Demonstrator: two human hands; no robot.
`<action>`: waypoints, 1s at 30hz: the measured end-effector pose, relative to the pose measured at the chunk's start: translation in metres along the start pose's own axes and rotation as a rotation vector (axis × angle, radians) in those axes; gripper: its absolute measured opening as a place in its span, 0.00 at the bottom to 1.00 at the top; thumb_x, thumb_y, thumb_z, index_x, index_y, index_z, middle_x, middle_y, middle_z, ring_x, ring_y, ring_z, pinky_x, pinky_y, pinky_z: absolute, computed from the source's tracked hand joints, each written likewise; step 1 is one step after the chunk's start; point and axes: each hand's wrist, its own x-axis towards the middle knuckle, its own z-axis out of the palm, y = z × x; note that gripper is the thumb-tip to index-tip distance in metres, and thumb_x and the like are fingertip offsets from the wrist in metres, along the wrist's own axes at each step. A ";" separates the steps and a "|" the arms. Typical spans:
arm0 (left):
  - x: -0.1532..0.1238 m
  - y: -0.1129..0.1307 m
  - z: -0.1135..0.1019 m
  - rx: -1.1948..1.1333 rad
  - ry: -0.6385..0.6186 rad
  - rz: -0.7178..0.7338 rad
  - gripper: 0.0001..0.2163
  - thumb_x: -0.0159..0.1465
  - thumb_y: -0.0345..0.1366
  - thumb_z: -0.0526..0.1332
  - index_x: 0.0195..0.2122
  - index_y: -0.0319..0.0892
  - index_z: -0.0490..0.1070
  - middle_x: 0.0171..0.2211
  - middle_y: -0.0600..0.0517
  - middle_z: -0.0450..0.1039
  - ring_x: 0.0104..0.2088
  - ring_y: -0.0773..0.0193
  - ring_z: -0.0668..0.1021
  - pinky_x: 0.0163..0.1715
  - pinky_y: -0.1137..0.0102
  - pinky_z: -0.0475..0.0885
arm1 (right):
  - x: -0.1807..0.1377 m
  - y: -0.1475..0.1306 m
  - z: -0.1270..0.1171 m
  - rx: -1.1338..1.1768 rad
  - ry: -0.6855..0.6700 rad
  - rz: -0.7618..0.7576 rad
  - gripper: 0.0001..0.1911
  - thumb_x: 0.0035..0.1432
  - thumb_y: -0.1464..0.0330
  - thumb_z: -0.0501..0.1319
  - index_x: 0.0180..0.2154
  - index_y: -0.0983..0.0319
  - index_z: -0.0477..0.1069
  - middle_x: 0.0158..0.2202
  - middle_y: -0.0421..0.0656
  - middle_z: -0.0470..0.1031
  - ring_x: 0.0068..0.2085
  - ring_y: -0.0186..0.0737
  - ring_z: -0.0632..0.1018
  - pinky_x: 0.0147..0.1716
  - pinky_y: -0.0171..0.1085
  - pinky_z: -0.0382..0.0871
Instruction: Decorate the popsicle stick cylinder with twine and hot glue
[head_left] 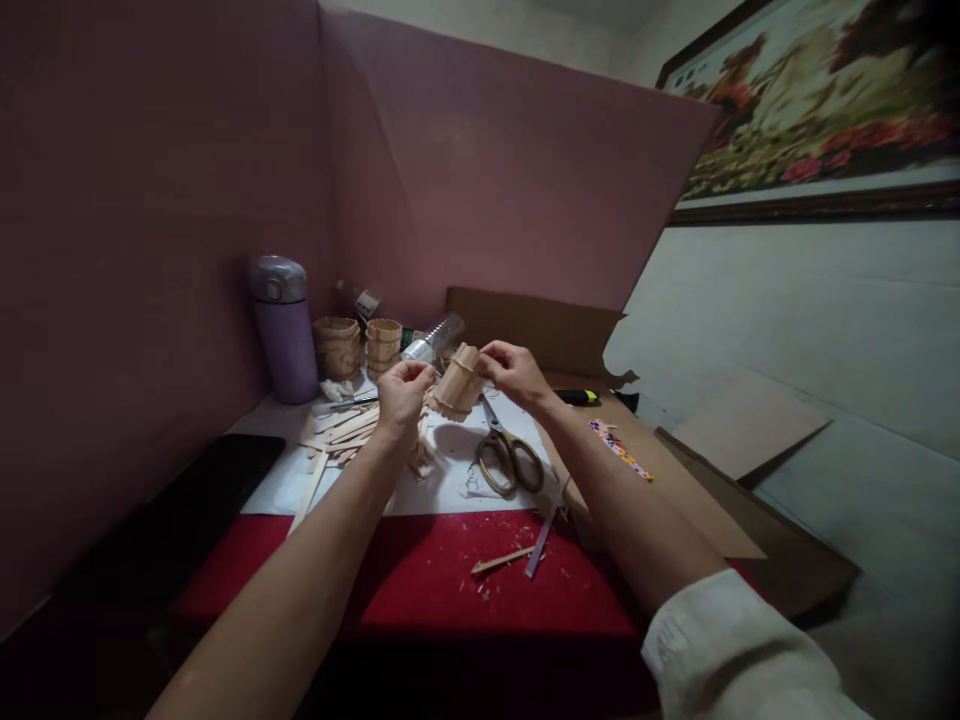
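Note:
A small barrel-shaped holder made of wooden sticks (457, 383) is held up over a white sheet (450, 470). My right hand (514, 374) pinches its upper right edge with closed fingers. My left hand (403, 393) is curled at its left side, fingers closed near the holder's rim. Two similar finished stick holders (337, 346) (383, 343) stand behind on the table. Loose wooden sticks (346, 432) lie under my left hand.
Gold-handled scissors (508, 452) lie on the white sheet. A purple flask (283, 327) stands at the back left, a clear bottle (433, 338) lies behind. A dark phone (214, 480) rests left. Cardboard (675, 480), a black-yellow cutter (577, 397) and stray sticks (501, 561) lie right and near.

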 end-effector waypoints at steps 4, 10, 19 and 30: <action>-0.010 0.007 0.004 -0.015 -0.222 -0.044 0.10 0.39 0.36 0.70 0.19 0.37 0.72 0.19 0.53 0.69 0.22 0.69 0.68 0.26 0.72 0.62 | -0.017 0.003 -0.019 0.152 -0.029 0.001 0.17 0.53 0.53 0.58 0.27 0.61 0.67 0.21 0.36 0.63 0.21 0.31 0.63 0.21 0.32 0.58; -0.022 0.006 0.006 0.120 -0.487 0.055 0.09 0.43 0.38 0.71 0.21 0.39 0.74 0.28 0.50 0.71 0.31 0.64 0.72 0.35 0.69 0.65 | -0.042 0.014 -0.019 0.295 -0.012 -0.014 0.21 0.51 0.49 0.60 0.24 0.61 0.65 0.19 0.35 0.59 0.21 0.29 0.59 0.19 0.32 0.52; -0.029 0.002 0.010 0.267 -0.558 0.069 0.07 0.43 0.37 0.70 0.20 0.40 0.76 0.37 0.48 0.67 0.39 0.59 0.72 0.41 0.64 0.66 | -0.053 0.018 -0.019 0.436 0.005 -0.014 0.18 0.53 0.52 0.61 0.25 0.61 0.67 0.20 0.35 0.59 0.22 0.30 0.59 0.20 0.32 0.52; -0.028 0.002 0.010 0.333 -0.515 -0.025 0.14 0.42 0.42 0.71 0.23 0.38 0.71 0.24 0.52 0.70 0.26 0.67 0.70 0.29 0.71 0.64 | -0.050 0.026 -0.009 0.310 0.060 -0.061 0.13 0.54 0.64 0.60 0.42 0.60 0.73 0.29 0.39 0.70 0.28 0.33 0.66 0.27 0.34 0.61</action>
